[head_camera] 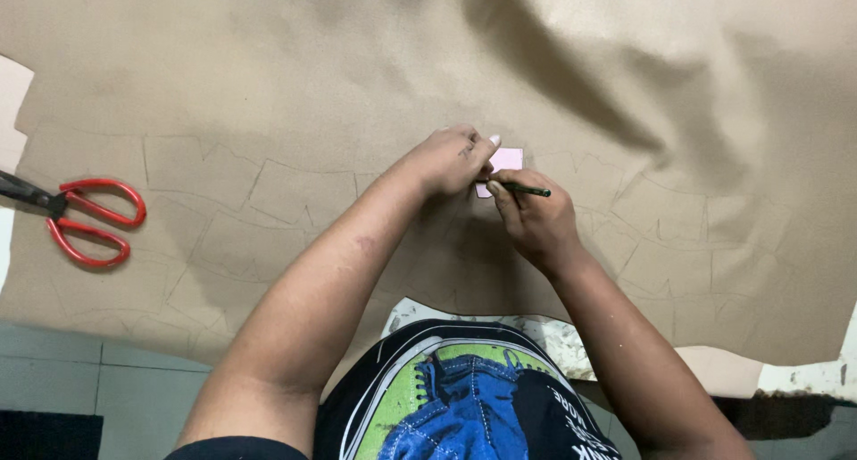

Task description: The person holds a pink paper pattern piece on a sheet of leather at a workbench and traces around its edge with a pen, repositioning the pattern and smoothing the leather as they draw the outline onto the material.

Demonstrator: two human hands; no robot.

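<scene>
- Partly hidden under the left hand (pixel 449 159), a small pink card (pixel 507 162) lies on the tan sheet (pixel 375 58); only its upper right part and a sliver of its lower edge show, so its full outline cannot be made out.
- Left-hand fingers lie together, pressed flat on the card and pinning it to the sheet.
- Just beside it, the right hand (pixel 533 217) has its fingers pinched around a dark green pencil (pixel 527 190), thumb and forefinger closed on the shaft.
- Only a short length of the pencil shows; its writing tip is covered by the fingers near the card's lower edge, and whether the tip touches the card or the sheet cannot be told.
- Its long axis runs nearly level across the view, the free end pointing right and very slightly down, the hidden end towards the card.
- Faint drawn outlines of repeated notched shapes cover the sheet on both sides of the hands; they are pale and hard to follow.
- Well apart to the left lie red-handled scissors (pixel 85 221), blades cut off by the picture's edge, handles pointing right.
- Both forearms cross the sheet's near edge, which overhangs a grey tiled floor (pixel 107 389).
</scene>
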